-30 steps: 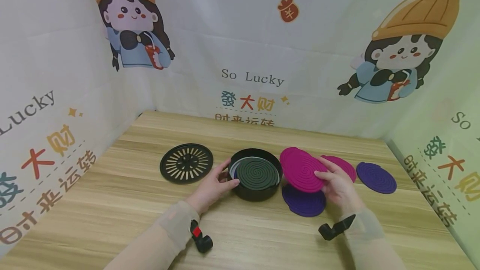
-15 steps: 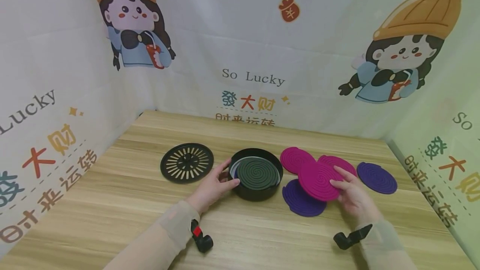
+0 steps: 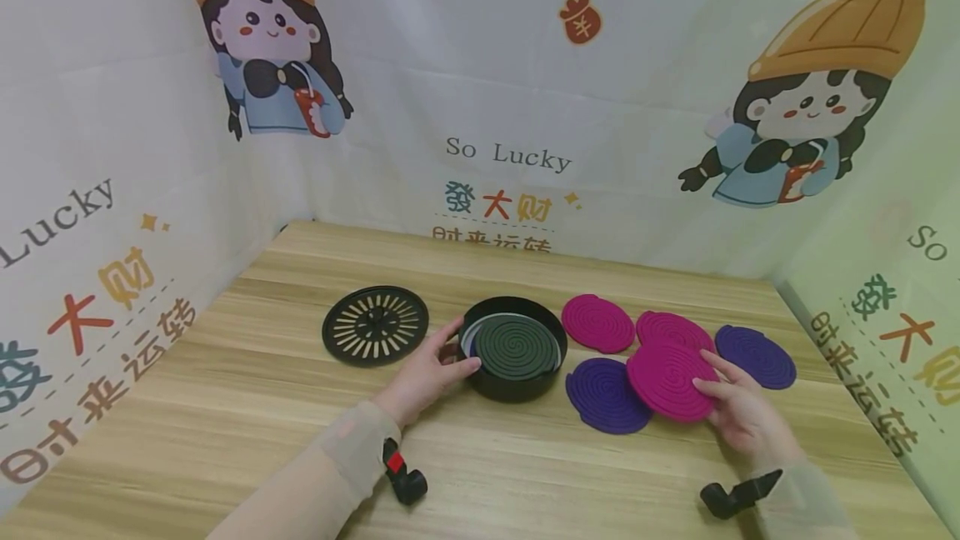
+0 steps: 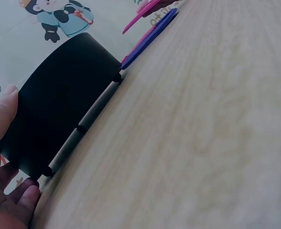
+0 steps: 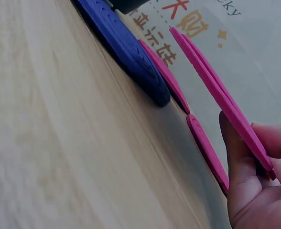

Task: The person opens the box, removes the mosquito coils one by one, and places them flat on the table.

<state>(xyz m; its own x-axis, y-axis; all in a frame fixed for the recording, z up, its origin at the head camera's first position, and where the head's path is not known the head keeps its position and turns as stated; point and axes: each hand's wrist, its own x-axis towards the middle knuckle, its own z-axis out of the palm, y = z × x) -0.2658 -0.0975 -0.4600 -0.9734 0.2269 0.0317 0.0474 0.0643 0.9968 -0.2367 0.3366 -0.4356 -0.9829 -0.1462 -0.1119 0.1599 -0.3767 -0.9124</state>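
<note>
My left hand (image 3: pixel 426 372) grips the left side of a round black mosquito coil box (image 3: pixel 510 391), thumb at its near wall. Inside the box lies a dark green mosquito coil (image 3: pixel 516 347), with a pale and blue edge showing under it. My right hand (image 3: pixel 742 411) pinches a pink mosquito coil (image 3: pixel 671 382) by its right edge. In the right wrist view this pink coil (image 5: pixel 224 98) is tilted above the table, thumb on one face and fingers on the other. It overlaps a purple coil (image 3: pixel 603 397) in the head view.
Two more pink coils (image 3: pixel 597 324) (image 3: pixel 671 326) lie right of the box. Another purple coil (image 3: pixel 756 357) lies at the far right. A slotted black lid (image 3: pixel 375 325) rests left of the box on the wooden table (image 3: pixel 480 473). Printed cloth (image 3: pixel 420 65) hangs behind.
My right hand has moved right and toward me with the pink coil, uncovering the pink coil beside the box and more of the purple one. My left hand stays on the box.
</note>
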